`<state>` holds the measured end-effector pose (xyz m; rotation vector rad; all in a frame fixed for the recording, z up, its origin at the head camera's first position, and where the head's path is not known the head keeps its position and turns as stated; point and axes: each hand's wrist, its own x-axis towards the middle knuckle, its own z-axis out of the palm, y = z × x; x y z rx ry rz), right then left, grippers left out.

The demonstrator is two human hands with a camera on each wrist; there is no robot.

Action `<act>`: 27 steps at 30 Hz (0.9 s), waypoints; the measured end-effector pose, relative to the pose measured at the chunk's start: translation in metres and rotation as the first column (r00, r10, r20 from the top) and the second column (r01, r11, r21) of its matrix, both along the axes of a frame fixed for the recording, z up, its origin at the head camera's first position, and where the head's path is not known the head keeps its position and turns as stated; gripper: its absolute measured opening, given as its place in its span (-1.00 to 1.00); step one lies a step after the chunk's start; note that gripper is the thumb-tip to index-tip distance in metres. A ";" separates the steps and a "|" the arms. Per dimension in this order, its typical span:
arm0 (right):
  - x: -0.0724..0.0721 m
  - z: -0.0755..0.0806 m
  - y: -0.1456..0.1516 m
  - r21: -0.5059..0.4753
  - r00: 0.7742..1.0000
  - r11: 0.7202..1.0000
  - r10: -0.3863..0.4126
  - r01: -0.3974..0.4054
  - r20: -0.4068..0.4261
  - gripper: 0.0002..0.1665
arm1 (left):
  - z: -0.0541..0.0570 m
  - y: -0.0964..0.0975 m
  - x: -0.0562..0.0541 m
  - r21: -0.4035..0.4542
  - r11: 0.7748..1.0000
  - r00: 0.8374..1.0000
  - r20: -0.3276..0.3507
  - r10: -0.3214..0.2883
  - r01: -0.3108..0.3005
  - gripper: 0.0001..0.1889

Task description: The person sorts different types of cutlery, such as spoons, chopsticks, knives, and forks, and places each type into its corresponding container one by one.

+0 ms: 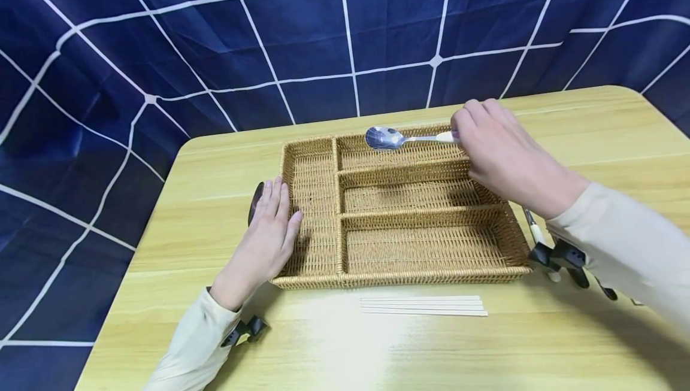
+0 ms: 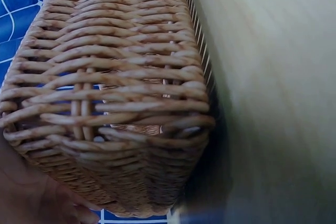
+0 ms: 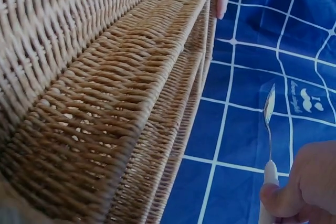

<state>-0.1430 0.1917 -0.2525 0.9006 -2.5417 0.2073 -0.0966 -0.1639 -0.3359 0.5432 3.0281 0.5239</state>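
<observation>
A spoon (image 1: 385, 138) with a shiny metal bowl and white handle hangs over the back compartment of a wicker tray (image 1: 341, 247). My right hand (image 1: 498, 151) grips it by the handle, above the tray's back right corner; in the right wrist view the spoon (image 3: 270, 106) shows upright, thumb against its white handle. On the tray's left wall rests my left hand (image 1: 264, 235), fingers straight along the rim. In the left wrist view the tray's woven corner (image 2: 115, 108) fills much of the picture, with only part of the left hand (image 2: 37, 198) showing.
Several pale thin sticks (image 1: 423, 305) lie side by side before the tray on the wooden table (image 1: 205, 199). Cutlery with a white handle (image 1: 536, 233) lies right of the tray, partly behind the right forearm. A dark rounded object (image 1: 256, 202) is left of it. Blue checked cloth (image 1: 302, 38) hangs behind.
</observation>
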 end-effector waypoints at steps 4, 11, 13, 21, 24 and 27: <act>-0.003 0.000 -0.006 0.017 1.000 1.000 -0.016 0.015 0.016 -0.61 | -0.001 0.000 0.001 -0.002 1.000 1.000 0.000 0.005 -0.005 -0.33; -0.009 -0.006 -0.013 0.020 0.998 1.000 -0.023 0.021 0.063 -0.66 | -0.003 0.000 0.000 -0.008 1.000 1.000 -0.010 -0.002 0.002 -0.33; -0.011 -0.008 -0.015 0.016 0.997 1.000 -0.020 0.019 0.068 -0.67 | -0.003 0.000 0.000 -0.008 1.000 1.000 -0.009 0.000 0.000 -0.32; -0.022 -0.013 -0.025 0.028 0.992 0.999 -0.029 0.026 0.125 -0.61 | -0.003 0.000 0.000 -0.005 1.000 1.000 -0.005 0.009 -0.009 -0.32; -0.027 -0.016 -0.028 0.037 0.987 0.999 -0.027 0.022 0.157 -0.54 | -0.003 0.000 0.000 -0.006 1.000 1.000 -0.011 0.006 -0.006 -0.32; -0.032 -0.021 -0.031 0.038 0.983 0.999 -0.032 0.026 0.179 -0.51 | -0.004 0.000 0.000 -0.002 1.000 1.000 -0.013 0.003 -0.003 -0.32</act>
